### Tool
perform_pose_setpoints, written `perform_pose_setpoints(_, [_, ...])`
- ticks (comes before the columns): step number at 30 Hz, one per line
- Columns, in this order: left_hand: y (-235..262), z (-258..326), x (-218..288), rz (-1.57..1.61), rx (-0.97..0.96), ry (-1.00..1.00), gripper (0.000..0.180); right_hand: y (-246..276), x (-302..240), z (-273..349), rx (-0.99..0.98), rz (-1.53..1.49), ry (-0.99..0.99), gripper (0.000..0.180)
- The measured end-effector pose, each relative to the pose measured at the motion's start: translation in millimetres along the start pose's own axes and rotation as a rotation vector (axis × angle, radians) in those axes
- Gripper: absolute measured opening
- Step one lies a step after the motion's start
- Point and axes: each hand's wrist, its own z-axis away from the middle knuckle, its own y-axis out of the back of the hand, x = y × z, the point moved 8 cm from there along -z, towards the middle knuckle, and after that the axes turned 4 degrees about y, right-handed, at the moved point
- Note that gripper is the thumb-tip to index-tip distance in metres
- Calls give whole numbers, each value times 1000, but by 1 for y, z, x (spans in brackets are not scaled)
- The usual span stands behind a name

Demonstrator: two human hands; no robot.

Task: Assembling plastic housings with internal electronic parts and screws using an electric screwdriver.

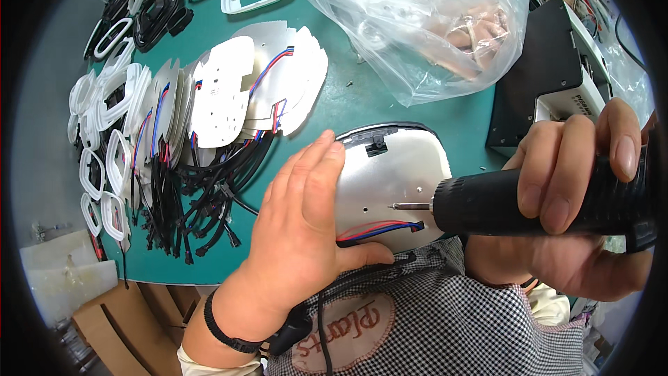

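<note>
My left hand (299, 226) lies flat with fingers together on the left side of a rounded silver metal plate (396, 174), steadying it on the green table (390, 111). Red, blue and black wires (379, 230) run along the plate's lower edge under my thumb. My right hand (577, 195) grips a black electric screwdriver (536, 202) held sideways. Its bit (407, 205) touches the plate's face near the middle.
A fanned pile of similar silver plates with wires (250, 83) lies to the left. White and black oval frames (104, 132) line the table's left edge. A clear plastic bag of parts (424, 21) sits at the back, a black box (550, 76) at the right.
</note>
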Motion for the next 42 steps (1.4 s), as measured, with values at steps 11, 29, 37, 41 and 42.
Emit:
perform_pose_setpoints(11, [3, -5, 0, 22, -60, 19, 119, -2, 0, 0, 13, 23, -14, 55])
perform_pose_setpoints(29, [2, -9, -2, 7, -102, 67, 121, -9, 4, -5, -220, 41, 16, 63])
perform_pose_setpoints(37, [2, -8, -3, -36, -81, 22, 117, -21, 13, -4, -408, 14, 9, 85])
perform_pose_setpoints(41, [3, -11, 1, -20, -103, 42, 117, -19, 5, -6, -396, 48, 13, 82])
perform_pose_setpoints(42, [4, -11, 0, -26, -105, 43, 117, -19, 5, -5, -392, 45, 16, 82])
